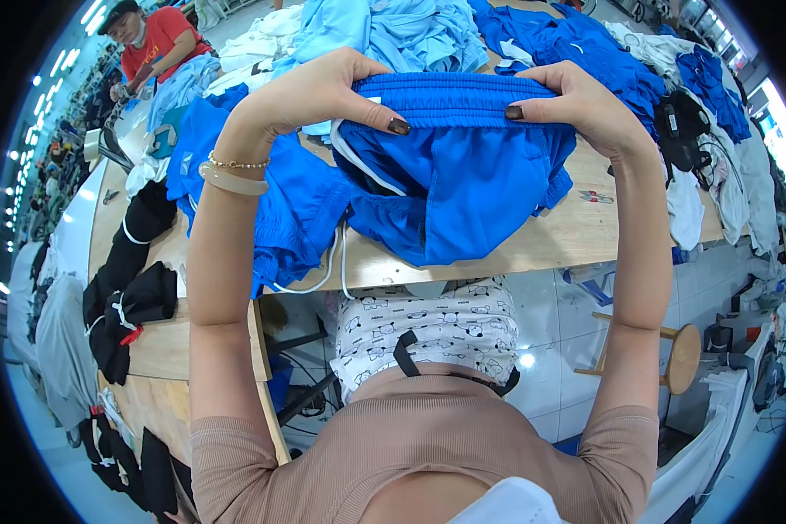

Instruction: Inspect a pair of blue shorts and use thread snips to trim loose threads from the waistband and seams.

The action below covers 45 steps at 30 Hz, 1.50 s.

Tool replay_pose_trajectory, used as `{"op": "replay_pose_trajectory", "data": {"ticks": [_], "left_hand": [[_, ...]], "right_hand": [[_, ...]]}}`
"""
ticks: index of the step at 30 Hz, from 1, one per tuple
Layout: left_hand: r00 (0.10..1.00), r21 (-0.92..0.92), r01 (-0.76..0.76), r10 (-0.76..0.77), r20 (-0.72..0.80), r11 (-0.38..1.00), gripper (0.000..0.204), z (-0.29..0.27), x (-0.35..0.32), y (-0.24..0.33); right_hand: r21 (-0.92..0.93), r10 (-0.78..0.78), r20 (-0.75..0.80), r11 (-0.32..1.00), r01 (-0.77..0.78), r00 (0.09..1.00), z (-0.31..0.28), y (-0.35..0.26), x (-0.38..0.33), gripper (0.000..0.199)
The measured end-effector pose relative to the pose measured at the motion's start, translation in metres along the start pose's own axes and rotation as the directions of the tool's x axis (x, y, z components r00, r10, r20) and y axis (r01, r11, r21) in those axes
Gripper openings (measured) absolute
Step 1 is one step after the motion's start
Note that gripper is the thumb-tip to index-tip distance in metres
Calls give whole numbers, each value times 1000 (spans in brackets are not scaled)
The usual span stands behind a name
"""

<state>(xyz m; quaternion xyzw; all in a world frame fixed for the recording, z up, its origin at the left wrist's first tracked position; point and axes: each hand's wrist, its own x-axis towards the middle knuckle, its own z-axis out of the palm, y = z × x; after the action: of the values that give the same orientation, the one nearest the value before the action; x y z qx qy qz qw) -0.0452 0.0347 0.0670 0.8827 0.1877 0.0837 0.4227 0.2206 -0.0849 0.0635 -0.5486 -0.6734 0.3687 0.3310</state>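
Observation:
A pair of bright blue shorts with a gathered elastic waistband is stretched between my hands above the table. My left hand grips the left end of the waistband, thumb on the near side. At the other end my right hand pinches the band in the same way. The fingers behind the fabric are partly hidden. White trim shows inside the left edge of the shorts, and a white cord hangs near the table's front edge. More blue garments lie beneath and beside my left forearm.
Thread snips lie right of the shorts on the wooden table. Light blue garments and another blue pile are heaped behind. Black tied bundles sit at left. A person in red stands far left; a wooden stool is at right.

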Motion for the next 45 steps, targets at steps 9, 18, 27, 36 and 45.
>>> {"op": "replay_pose_trajectory", "data": {"ticks": [9, 18, 27, 36, 45], "left_hand": [[1000, -20, -17, 18, 21, 1000, 41, 2, 1, -1], [998, -162, -43, 49, 38, 986, 42, 2, 2, -11], [998, -181, 18, -6, 67, 983, 31, 6, 0, -5], [998, -373, 9, -30, -51, 928, 31, 41, 1, -22], [976, -613, 154, -218, -31, 775, 28, 117, -21, -74]], "right_hand": [[-47, 23, 5, 999, -23, 1000, 3, 0, 0, 32], [-16, -40, 13, 999, 40, 999, 4, -3, -2, 25], [5, -85, -25, 996, 85, 996, 5, 8, -3, 28], [109, 42, -21, 993, -39, 999, 17, 27, -19, 32], [409, 153, 85, 896, -175, 985, 73, 99, -34, 44]]}}
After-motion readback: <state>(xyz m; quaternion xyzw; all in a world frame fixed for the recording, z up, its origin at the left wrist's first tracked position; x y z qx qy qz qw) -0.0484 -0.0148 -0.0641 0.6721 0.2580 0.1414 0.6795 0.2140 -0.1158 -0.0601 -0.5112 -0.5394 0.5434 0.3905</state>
